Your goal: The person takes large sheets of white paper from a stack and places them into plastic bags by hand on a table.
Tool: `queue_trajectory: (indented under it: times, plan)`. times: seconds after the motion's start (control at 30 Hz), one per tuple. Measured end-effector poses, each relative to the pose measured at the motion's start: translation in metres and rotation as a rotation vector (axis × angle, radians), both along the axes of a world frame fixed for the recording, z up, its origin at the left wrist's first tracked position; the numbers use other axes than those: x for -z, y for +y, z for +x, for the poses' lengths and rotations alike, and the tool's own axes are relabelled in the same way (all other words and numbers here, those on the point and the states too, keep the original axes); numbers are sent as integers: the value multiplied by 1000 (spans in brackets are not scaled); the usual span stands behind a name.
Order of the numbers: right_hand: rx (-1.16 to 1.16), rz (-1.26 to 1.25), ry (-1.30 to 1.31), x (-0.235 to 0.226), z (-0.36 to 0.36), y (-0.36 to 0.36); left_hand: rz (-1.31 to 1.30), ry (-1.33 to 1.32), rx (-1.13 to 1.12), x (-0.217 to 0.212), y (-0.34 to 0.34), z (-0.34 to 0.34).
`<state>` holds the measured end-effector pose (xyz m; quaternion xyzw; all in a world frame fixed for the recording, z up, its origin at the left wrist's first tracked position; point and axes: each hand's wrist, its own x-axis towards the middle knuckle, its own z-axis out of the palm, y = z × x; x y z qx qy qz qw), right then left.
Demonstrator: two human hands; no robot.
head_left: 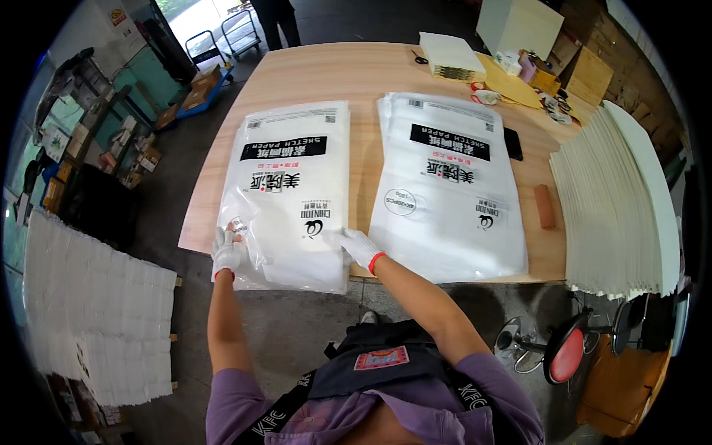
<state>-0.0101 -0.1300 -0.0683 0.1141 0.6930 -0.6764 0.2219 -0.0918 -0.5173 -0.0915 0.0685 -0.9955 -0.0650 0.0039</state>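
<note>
A white pack of sketch paper in a clear plastic bag [297,215] lies on the left part of the table, on top of other such bags. My left hand [228,252], in a white glove with a red cuff, rests at its lower left edge with fingers stretched and apart. Against the opposite edge, my right hand [359,248], gloved alike, has its fingers closed on the bag's side; the fingertips are partly hidden. The bag's near end is loose, wrinkled plastic overhanging the table edge. A second pile of printed clear bags [449,230] lies to the right.
On the wooden table [356,67] are a reddish-brown block [544,207], a dark phone-like slab [513,144], black scissors [420,58] and a white paper stack [452,55]. Tall white sheets [608,208] stand at right. White stacks [100,311] fill the left floor; a red-seated stool [567,356] stands right.
</note>
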Motion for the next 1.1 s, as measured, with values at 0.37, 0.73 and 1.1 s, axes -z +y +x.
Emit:
queue_trajectory:
  times: [0.37,0.73,1.1]
  plan:
    - [-10,1194,418,-165,211,280,-330,-426,-93,-44,-3,-35]
    - [583,2186,454,-362,446,448,266,31,993,-176,373,-46]
    - [725,1876,575,-382,444,512,1347,-1309,1285,-314,715,183]
